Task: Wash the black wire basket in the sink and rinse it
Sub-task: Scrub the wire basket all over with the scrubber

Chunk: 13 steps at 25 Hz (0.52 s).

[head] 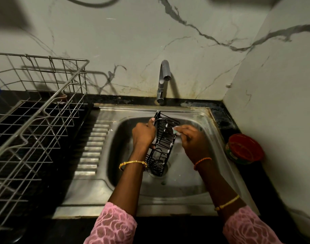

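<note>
Nearest are the pink lace sleeves (113, 224) of the person's forearms, reaching out over the steel sink (191, 201). To the left a large wire dish rack (36, 110) stands on the dark counter (221, 111), likely where washed things drain. The black wire basket (163, 143) stands on end inside the sink bowl, its lower end near the drain, probably so that suds fall into the bowl. The left hand (143, 133) curls round the basket's left edge to steady it. The right hand (193, 138) pinches a pale scrubber (175, 129) against the basket's right side, where foam clings. The tap (163, 80) at the far rim shows no running water. A red tub (244, 148) sits to the right.
</note>
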### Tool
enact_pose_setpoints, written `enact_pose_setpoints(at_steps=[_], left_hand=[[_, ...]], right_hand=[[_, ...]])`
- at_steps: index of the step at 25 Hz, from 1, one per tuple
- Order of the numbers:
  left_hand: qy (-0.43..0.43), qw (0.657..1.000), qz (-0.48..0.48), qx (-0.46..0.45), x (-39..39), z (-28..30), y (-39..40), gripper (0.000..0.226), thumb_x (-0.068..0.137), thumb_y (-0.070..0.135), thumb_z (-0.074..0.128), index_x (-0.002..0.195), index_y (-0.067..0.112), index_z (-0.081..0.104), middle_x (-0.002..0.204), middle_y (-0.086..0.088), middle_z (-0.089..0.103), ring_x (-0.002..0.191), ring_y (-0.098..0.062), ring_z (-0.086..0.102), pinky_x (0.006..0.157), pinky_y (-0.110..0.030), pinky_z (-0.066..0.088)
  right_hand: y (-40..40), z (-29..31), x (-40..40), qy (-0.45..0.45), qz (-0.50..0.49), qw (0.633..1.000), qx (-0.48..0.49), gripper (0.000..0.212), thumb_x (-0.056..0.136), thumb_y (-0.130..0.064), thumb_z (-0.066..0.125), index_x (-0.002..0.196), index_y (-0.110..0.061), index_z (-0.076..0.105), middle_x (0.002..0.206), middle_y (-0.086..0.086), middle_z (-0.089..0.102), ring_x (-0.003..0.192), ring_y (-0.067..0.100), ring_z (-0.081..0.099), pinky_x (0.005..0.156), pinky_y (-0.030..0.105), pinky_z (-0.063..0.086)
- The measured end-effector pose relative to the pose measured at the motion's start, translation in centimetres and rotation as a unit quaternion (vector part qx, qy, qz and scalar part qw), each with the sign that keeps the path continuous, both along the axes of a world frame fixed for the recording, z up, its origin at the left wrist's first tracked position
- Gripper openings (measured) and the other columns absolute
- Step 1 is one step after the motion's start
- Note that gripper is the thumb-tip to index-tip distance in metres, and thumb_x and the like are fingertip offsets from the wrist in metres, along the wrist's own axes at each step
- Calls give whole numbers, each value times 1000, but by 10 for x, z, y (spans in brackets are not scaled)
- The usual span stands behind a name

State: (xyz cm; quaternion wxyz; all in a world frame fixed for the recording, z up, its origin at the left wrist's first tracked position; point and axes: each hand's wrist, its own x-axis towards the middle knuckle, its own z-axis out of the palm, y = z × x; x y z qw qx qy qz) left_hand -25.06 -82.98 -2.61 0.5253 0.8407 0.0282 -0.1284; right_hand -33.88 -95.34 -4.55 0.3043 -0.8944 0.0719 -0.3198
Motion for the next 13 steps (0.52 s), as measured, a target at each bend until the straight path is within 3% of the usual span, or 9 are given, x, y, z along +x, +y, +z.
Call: enact_pose_setpoints(at_steps=[4,8,11,13], left_hand=[[-15,1000,-13,-3,-1,0,-3,44,95,46,48,73,10,61,88,-17,68,74,-27,68,58,-41,60],[-26,999,-3,-21,-2,1,-2,48,94,49,48,64,12,59,82,-18,67,73,-31,69,55,-42,59],[-46,999,-10,14,-1,0,0,53,95,49,46,72,6,66,85,-19,69,77,-33,68,53,-34,55],[-48,999,-12,20,1,-3,5,53,95,50,45,68,8,62,80,-17,67,64,-28,65,45,-27,51]], right_hand=[[7,8,25,-23,3,1000,-2,24,82,11,54,97,0,69,95,14,68,89,18,62,84,-2,36],[7,0,15,-35,0,999,-10,29,82,16,47,100,4,67,96,16,66,87,9,55,84,-4,35],[-1,-8,1,-29,-25,999,-12,28,82,16,47,98,5,67,95,19,67,84,18,62,83,-4,35],[-1,-7,-3,-23,-45,999,8,27,83,14,47,99,5,67,96,20,67,86,23,63,83,-7,32]])
